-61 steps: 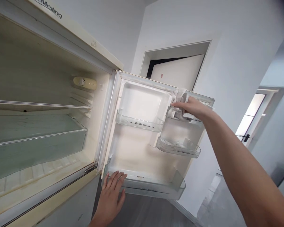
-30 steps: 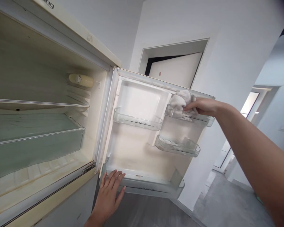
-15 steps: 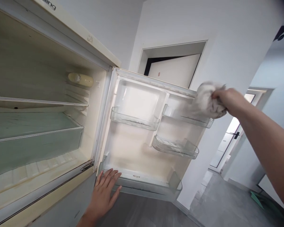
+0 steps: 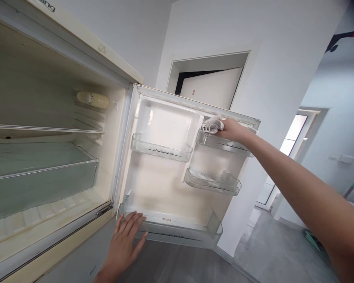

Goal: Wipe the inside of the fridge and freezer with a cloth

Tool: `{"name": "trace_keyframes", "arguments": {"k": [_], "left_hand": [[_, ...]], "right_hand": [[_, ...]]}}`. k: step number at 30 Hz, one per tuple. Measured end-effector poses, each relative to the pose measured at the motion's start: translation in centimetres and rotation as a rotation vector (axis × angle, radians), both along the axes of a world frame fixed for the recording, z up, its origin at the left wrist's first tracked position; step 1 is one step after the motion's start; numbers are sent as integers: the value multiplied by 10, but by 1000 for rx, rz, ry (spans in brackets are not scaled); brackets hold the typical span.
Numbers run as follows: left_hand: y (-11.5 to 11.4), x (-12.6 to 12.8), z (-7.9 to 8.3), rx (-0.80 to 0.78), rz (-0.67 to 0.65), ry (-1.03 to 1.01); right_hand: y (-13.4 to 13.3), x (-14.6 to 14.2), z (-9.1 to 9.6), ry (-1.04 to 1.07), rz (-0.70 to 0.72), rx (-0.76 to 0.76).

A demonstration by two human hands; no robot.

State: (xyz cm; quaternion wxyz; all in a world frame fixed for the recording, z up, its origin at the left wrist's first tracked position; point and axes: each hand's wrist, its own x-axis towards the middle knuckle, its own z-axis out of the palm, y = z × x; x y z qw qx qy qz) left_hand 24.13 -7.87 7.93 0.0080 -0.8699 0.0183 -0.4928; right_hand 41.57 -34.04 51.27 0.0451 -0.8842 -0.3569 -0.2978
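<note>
An old cream refrigerator stands with its door (image 4: 162, 181) swung wide. My right hand (image 4: 231, 129) grips a crumpled whitish cloth (image 4: 212, 125) at the upper right door shelf (image 4: 227, 143), close to the door's inner panel. Some of the right fingers are hidden behind the cloth and shelf. My left hand (image 4: 125, 237) lies with fingers stretched out over the left end of the long bottom door shelf (image 4: 177, 234). Two more clear shelves, the upper left one (image 4: 162, 151) and the middle right one (image 4: 212, 182), are fixed to the door.
Inside the refrigerator are a glass shelf (image 4: 47, 127), a greenish clear drawer (image 4: 44, 181) and a yellowed lamp cover (image 4: 93, 100). Behind the door are a white wall (image 4: 271, 70) and a doorway. Something green (image 4: 312, 239) lies on the grey floor at right.
My right hand has brought the cloth leftward from the door's outer top corner to the inner end of the upper right shelf. My left hand stays at the bottom shelf. The view has shifted slightly.
</note>
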Motion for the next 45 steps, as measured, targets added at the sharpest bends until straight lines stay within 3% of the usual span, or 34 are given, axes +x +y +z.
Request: {"name": "trace_keyframes", "arguments": {"k": [5, 9, 11, 14, 16, 21, 26, 29, 31, 35, 39, 42, 45], "left_hand": [[-2, 2, 2, 15, 5, -8], [-3, 3, 1, 26, 22, -13], [-3, 2, 1, 19, 27, -19], [-3, 0, 1, 22, 16, -9], [-4, -2, 3, 24, 10, 17], [-6, -2, 2, -22, 21, 49], [-8, 0, -2, -61, 4, 52], [-10, 0, -2, -69, 7, 40], [-11, 0, -1, -68, 11, 36], [-10, -3, 2, -39, 22, 47], [-6, -5, 6, 18, 38, 69], [-5, -5, 6, 22, 35, 109], [-5, -2, 5, -6, 27, 124]], "right_hand": [[-20, 6, 5, -79, -212, -134], [-41, -6, 7, -169, -388, -196], [-51, -18, 11, -252, -378, -147], [-70, -30, 14, -423, -429, 42], [-82, -27, 9, -403, -469, 134], [-94, -7, -30, -283, -108, 180], [-83, -14, -66, -122, 21, 598], [-66, -15, -82, -240, 74, 806], [-47, -15, -93, -381, 94, 861], [4, -20, -109, -554, 303, 755], [37, -29, -113, -695, 454, 493], [29, -26, -112, -779, 490, 268], [0, -11, -112, -822, 433, 124]]}}
